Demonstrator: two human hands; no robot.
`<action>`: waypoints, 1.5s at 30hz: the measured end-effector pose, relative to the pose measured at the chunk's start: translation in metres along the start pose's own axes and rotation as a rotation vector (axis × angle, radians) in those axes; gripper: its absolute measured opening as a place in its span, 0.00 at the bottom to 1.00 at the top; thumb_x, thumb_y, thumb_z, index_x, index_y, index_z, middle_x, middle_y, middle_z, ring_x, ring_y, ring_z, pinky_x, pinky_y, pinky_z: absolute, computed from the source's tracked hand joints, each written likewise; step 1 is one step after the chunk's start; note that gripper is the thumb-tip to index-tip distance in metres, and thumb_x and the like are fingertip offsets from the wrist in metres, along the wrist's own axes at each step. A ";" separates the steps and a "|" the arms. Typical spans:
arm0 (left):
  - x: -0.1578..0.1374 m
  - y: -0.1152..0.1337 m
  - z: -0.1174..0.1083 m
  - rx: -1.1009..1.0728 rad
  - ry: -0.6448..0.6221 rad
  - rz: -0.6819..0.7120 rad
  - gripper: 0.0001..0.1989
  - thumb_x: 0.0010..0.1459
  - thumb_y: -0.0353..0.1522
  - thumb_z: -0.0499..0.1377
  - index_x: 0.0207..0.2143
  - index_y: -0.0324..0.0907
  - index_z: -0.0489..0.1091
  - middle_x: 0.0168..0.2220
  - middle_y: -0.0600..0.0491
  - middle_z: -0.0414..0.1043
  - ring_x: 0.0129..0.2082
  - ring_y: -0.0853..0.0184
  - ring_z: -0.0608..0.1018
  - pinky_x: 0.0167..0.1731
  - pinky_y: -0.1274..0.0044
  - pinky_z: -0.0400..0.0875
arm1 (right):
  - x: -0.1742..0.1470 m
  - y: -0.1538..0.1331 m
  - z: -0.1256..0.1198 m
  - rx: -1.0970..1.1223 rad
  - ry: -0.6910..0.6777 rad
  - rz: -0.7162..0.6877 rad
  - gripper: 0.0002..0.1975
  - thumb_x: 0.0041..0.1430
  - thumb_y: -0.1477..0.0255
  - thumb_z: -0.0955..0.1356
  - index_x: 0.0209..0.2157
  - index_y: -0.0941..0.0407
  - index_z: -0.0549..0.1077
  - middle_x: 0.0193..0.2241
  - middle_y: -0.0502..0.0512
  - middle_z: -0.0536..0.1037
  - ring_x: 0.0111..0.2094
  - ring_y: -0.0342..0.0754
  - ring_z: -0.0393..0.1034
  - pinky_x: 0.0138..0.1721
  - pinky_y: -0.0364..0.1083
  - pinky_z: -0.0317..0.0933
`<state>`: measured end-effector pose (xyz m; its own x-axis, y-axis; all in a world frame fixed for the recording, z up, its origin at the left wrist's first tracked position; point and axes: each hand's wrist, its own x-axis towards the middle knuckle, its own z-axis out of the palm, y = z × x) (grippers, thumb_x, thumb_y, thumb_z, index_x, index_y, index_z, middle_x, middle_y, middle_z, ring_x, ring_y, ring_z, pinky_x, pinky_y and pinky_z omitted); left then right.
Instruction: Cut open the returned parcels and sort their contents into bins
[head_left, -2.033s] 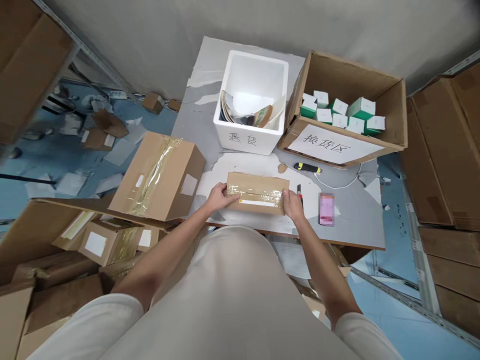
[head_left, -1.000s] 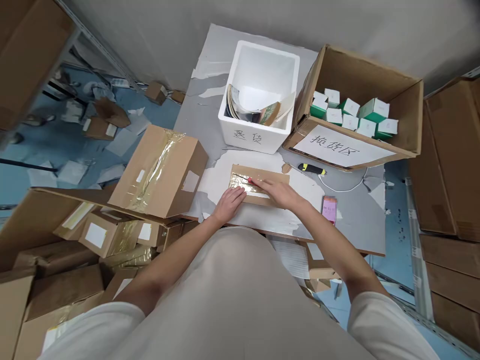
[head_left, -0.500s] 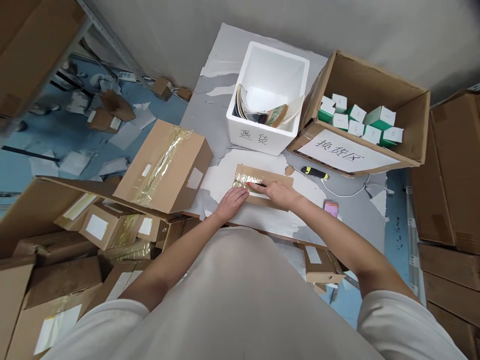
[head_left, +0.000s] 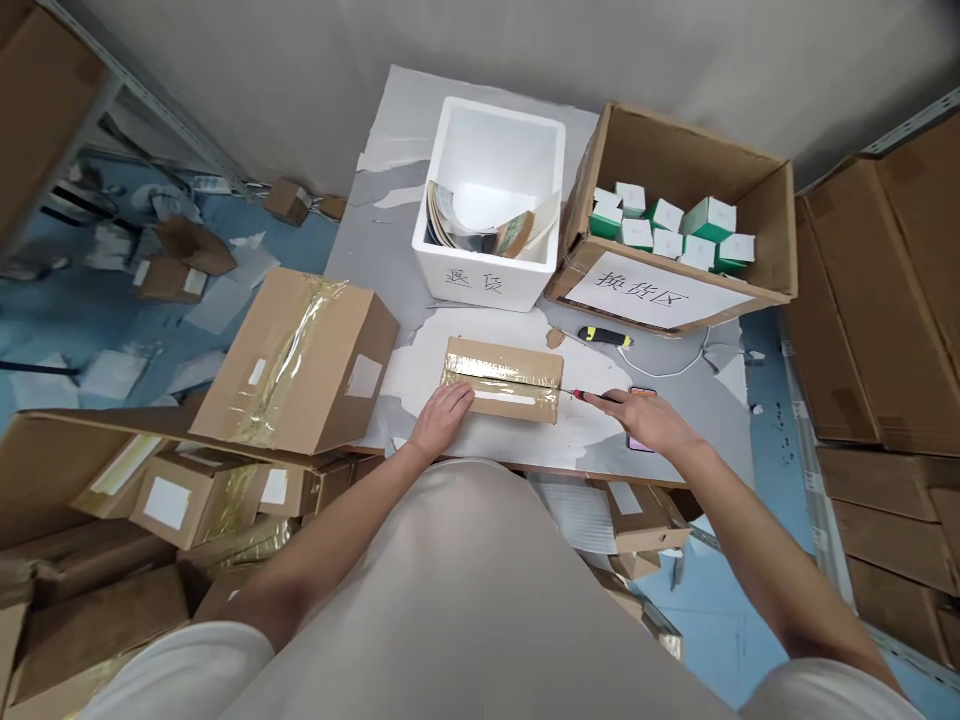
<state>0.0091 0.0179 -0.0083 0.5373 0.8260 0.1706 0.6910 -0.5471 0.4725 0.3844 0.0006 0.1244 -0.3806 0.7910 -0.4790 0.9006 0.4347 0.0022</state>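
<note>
A small cardboard box (head_left: 502, 362) lies on the table before me, with shiny clear tape along its top. A dark straight slit runs lengthwise through the tape. My left hand (head_left: 447, 408) grips the box at its near left corner, fingers curled over the top and thumb hidden. Off the box's right end, my right hand (head_left: 646, 418) is closed around a slim red-and-black cutter (head_left: 589, 396). Its thin tip points left toward the end of the slit. Partly under the right hand is a phone (head_left: 639, 443) lying on the table.
A white foam box (head_left: 480, 275) with papers stands at the back, beside a large carton (head_left: 769, 285) of green-and-white boxes (head_left: 709, 218). Nearer lie a yellow-and-black utility knife (head_left: 604, 336) and a white cable (head_left: 679, 372). A taped carton (head_left: 300, 350) sits left, above piled boxes (head_left: 176, 500).
My right hand has drawn the cutter rightward along the tape and off the box's right end. A long slit now shows. My left hand stays on the box's left end.
</note>
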 end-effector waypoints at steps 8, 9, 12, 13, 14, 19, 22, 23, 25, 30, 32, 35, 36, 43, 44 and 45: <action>0.007 0.010 -0.007 0.105 -0.095 0.041 0.20 0.60 0.25 0.48 0.53 0.43 0.67 0.54 0.44 0.69 0.58 0.58 0.68 0.54 0.64 0.63 | -0.030 -0.026 -0.002 -0.053 -0.001 0.087 0.39 0.49 0.87 0.59 0.60 0.41 0.59 0.41 0.55 0.76 0.27 0.44 0.70 0.22 0.42 0.50; 0.008 0.011 -0.006 0.108 -0.102 0.043 0.20 0.60 0.25 0.48 0.53 0.43 0.67 0.54 0.44 0.69 0.58 0.58 0.67 0.54 0.64 0.63 | -0.036 -0.025 -0.008 -0.048 0.004 0.095 0.39 0.49 0.87 0.59 0.60 0.40 0.59 0.41 0.54 0.76 0.26 0.44 0.70 0.22 0.43 0.49; 0.009 0.013 -0.004 0.103 -0.104 0.043 0.21 0.59 0.24 0.48 0.54 0.43 0.66 0.54 0.44 0.69 0.58 0.58 0.67 0.54 0.64 0.63 | -0.053 -0.014 -0.021 0.027 0.103 0.162 0.36 0.54 0.83 0.59 0.60 0.38 0.59 0.43 0.53 0.76 0.28 0.46 0.71 0.22 0.43 0.51; 0.010 0.013 -0.004 0.097 -0.101 0.040 0.21 0.59 0.25 0.48 0.54 0.43 0.66 0.54 0.44 0.69 0.57 0.57 0.67 0.53 0.63 0.63 | -0.058 -0.010 -0.021 0.075 0.157 0.200 0.33 0.56 0.81 0.59 0.60 0.38 0.59 0.43 0.53 0.76 0.29 0.47 0.71 0.22 0.43 0.53; 0.011 0.014 -0.006 0.090 -0.101 0.039 0.21 0.59 0.25 0.49 0.54 0.44 0.66 0.53 0.44 0.69 0.57 0.57 0.68 0.53 0.63 0.63 | -0.060 -0.008 -0.018 0.136 0.214 0.243 0.30 0.58 0.78 0.59 0.60 0.40 0.60 0.44 0.55 0.76 0.31 0.48 0.71 0.24 0.43 0.56; 0.029 0.014 -0.024 0.078 -0.173 0.078 0.30 0.53 0.36 0.59 0.58 0.44 0.60 0.56 0.41 0.64 0.57 0.51 0.66 0.53 0.61 0.61 | -0.049 -0.024 0.027 0.629 0.357 0.416 0.23 0.63 0.67 0.58 0.57 0.55 0.66 0.38 0.59 0.77 0.34 0.51 0.72 0.33 0.47 0.67; 0.052 0.012 -0.035 0.123 -0.213 0.093 0.50 0.39 0.48 0.67 0.63 0.41 0.53 0.64 0.37 0.50 0.63 0.43 0.54 0.59 0.55 0.48 | -0.037 -0.048 0.053 0.986 0.356 0.487 0.25 0.63 0.62 0.58 0.59 0.56 0.64 0.37 0.58 0.77 0.27 0.46 0.72 0.28 0.47 0.69; 0.059 0.010 -0.037 0.135 -0.221 0.087 0.56 0.35 0.51 0.67 0.64 0.40 0.50 0.65 0.35 0.45 0.64 0.41 0.50 0.59 0.53 0.43 | -0.035 -0.055 0.058 1.072 0.357 0.509 0.26 0.63 0.61 0.58 0.59 0.56 0.63 0.36 0.58 0.77 0.25 0.46 0.71 0.26 0.47 0.69; 0.073 0.008 -0.037 0.141 -0.246 0.069 0.63 0.30 0.55 0.67 0.65 0.39 0.47 0.66 0.33 0.39 0.65 0.38 0.44 0.59 0.50 0.38 | -0.032 -0.065 0.064 1.174 0.356 0.543 0.28 0.62 0.59 0.59 0.60 0.56 0.63 0.37 0.58 0.76 0.25 0.45 0.71 0.23 0.46 0.69; 0.085 0.005 -0.032 0.139 -0.337 0.041 0.66 0.28 0.58 0.65 0.65 0.38 0.45 0.67 0.33 0.38 0.65 0.37 0.41 0.58 0.49 0.39 | -0.033 -0.068 0.069 1.190 0.407 0.596 0.29 0.61 0.57 0.59 0.59 0.56 0.64 0.38 0.58 0.75 0.25 0.45 0.71 0.21 0.45 0.69; 0.084 0.006 -0.031 0.149 -0.349 0.028 0.65 0.29 0.58 0.65 0.65 0.38 0.45 0.67 0.34 0.38 0.65 0.38 0.41 0.59 0.50 0.40 | -0.033 -0.068 0.068 1.197 0.415 0.602 0.29 0.60 0.56 0.59 0.59 0.56 0.64 0.39 0.58 0.75 0.24 0.44 0.71 0.21 0.45 0.69; 0.082 0.007 -0.032 0.140 -0.353 0.015 0.65 0.29 0.57 0.66 0.65 0.39 0.45 0.67 0.34 0.38 0.65 0.38 0.42 0.58 0.49 0.42 | -0.033 -0.072 0.065 1.223 0.373 0.594 0.30 0.60 0.56 0.60 0.59 0.57 0.64 0.38 0.58 0.76 0.23 0.44 0.71 0.20 0.44 0.68; 0.082 0.007 -0.032 0.129 -0.352 0.012 0.65 0.28 0.57 0.66 0.65 0.39 0.45 0.67 0.34 0.38 0.65 0.38 0.42 0.58 0.48 0.42 | -0.032 -0.074 0.063 1.215 0.360 0.597 0.29 0.60 0.57 0.60 0.59 0.57 0.64 0.37 0.58 0.77 0.22 0.44 0.70 0.20 0.44 0.68; 0.078 0.008 -0.030 0.056 -0.317 -0.038 0.65 0.27 0.54 0.68 0.64 0.40 0.46 0.66 0.33 0.40 0.64 0.37 0.44 0.55 0.45 0.47 | -0.030 -0.068 0.065 1.043 0.333 0.444 0.26 0.62 0.61 0.59 0.58 0.57 0.65 0.39 0.59 0.76 0.25 0.45 0.71 0.30 0.48 0.70; 0.077 0.008 -0.029 0.049 -0.307 -0.047 0.64 0.27 0.54 0.69 0.64 0.41 0.46 0.66 0.34 0.41 0.64 0.37 0.44 0.55 0.45 0.48 | -0.033 -0.065 0.068 1.018 0.322 0.399 0.26 0.62 0.62 0.59 0.58 0.57 0.65 0.38 0.59 0.75 0.26 0.46 0.71 0.32 0.49 0.70; 0.077 0.008 -0.028 0.044 -0.296 -0.054 0.64 0.26 0.54 0.69 0.64 0.41 0.47 0.66 0.34 0.41 0.64 0.37 0.44 0.55 0.45 0.48 | -0.036 -0.063 0.070 1.012 0.309 0.367 0.26 0.62 0.62 0.59 0.59 0.57 0.64 0.37 0.59 0.75 0.26 0.46 0.70 0.32 0.49 0.70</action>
<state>0.0427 0.0806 0.0328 0.6122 0.7821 -0.1166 0.7393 -0.5138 0.4354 0.3564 -0.0851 0.0797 0.0338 0.9333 -0.3574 0.6712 -0.2861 -0.6838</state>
